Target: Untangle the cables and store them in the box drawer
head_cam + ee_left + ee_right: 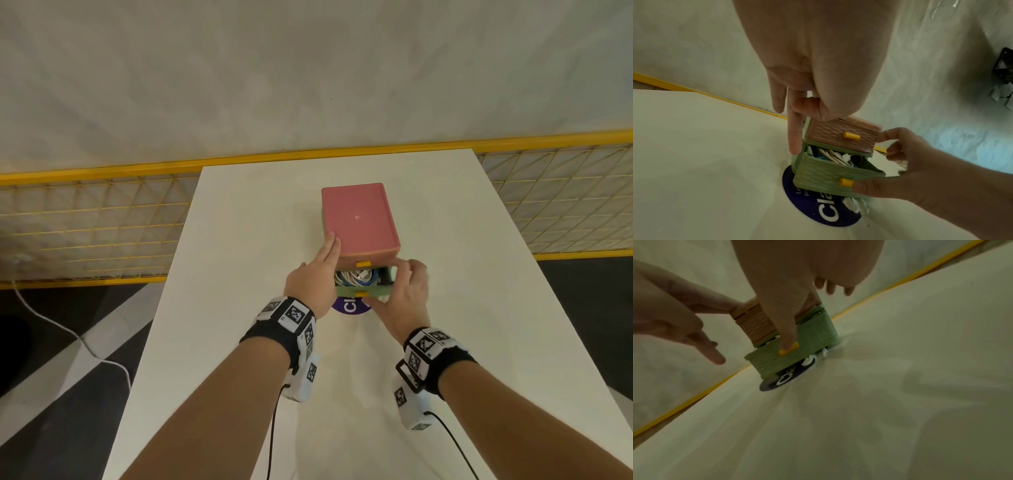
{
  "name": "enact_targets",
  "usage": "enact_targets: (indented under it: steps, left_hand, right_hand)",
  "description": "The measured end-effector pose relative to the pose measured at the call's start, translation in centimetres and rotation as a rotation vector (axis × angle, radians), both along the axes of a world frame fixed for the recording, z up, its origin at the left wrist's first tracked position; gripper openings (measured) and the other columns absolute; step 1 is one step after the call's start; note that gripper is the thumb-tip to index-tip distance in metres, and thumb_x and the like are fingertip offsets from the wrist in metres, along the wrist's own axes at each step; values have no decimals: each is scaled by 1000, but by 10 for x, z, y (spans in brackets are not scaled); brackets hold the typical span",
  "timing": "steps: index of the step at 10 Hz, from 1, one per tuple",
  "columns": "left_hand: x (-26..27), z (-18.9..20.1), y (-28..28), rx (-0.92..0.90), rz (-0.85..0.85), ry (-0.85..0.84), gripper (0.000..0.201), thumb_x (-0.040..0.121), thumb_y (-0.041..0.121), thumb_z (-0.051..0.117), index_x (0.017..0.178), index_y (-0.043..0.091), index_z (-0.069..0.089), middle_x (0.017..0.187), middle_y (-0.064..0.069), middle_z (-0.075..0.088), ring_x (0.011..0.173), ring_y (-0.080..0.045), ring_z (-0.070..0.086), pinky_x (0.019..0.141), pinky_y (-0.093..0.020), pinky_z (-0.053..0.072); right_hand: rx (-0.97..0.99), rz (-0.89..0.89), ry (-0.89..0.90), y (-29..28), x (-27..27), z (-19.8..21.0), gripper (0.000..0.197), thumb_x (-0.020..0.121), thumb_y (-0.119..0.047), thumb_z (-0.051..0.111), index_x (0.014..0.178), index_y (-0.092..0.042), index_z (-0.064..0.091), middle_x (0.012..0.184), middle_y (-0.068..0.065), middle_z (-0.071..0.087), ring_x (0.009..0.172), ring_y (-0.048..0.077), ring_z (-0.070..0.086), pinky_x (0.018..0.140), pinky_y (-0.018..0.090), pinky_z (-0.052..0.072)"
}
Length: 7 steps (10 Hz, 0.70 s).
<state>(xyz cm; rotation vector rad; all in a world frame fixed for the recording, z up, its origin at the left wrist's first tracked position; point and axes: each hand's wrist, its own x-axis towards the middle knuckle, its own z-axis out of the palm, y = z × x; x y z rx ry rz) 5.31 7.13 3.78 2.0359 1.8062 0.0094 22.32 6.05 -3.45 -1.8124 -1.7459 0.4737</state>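
While half open, green drawer (830, 177) holds coiled white and blue cables (836, 156).

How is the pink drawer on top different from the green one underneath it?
The pink drawer is pushed in and shut; the green drawer is pulled partway out. Nothing shows of the pink drawer's inside, while the green drawer holds white and blue cables. The right hand touches the green drawer's front; the left hand steadies the box beside the pink drawer. Both have ribbed fronts and yellow handles.
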Motion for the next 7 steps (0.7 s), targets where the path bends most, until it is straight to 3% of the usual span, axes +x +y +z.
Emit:
enact_targets:
  steps: [1,2,3,5,6,7]
  left_hand:
    - [-1,-1,1,12,-1,-7,90,82,-8,46,155,26,3,161,17,-9,76,-19,55,84,-38,52]
    - [-3,-4,4,19,-9,-8,89,83,-5,47,154,27,4,161,18,-8,80,-21,61,69,-32,53]
    - [-5,-7,6,46,-16,-11,86,85,-3,46,154,28,6,160,20,-7,73,-18,60,60,-29,50]
    - [-7,-14,6,73,-23,-13,89,82,-5,46,154,29,7,160,21,-5,70,-17,62,54,-25,45]
    - [-11,-7,7,104,-22,-150,82,85,-4,45,153,30,14,160,21,3,100,-16,64,80,-34,54]
    - [-25,0,1,205,119,-521,74,89,-7,39,151,30,26,159,18,18,122,-9,54,103,-28,44]
  right_hand:
    - [-66,-136,73,8,-4,-5,109,49,-34,91,137,-14,30,131,16,35,123,31,38,104,50,39]
    - [-67,-200,114,23,-4,-7,115,51,-37,90,142,-17,24,133,17,34,123,34,40,103,54,39]
    - [-76,-250,148,39,-5,-5,117,51,-36,90,145,-20,21,132,16,35,119,34,45,102,54,40]
    - [-81,-174,82,38,-2,-10,116,56,-43,87,146,-24,17,129,14,36,119,33,44,102,52,37]
    - [-62,-168,99,36,-5,7,112,60,-32,87,147,-24,17,129,14,35,118,32,42,102,52,38]
    - [35,-105,125,38,3,31,92,71,-7,71,147,-23,21,128,16,33,115,32,41,102,50,39]
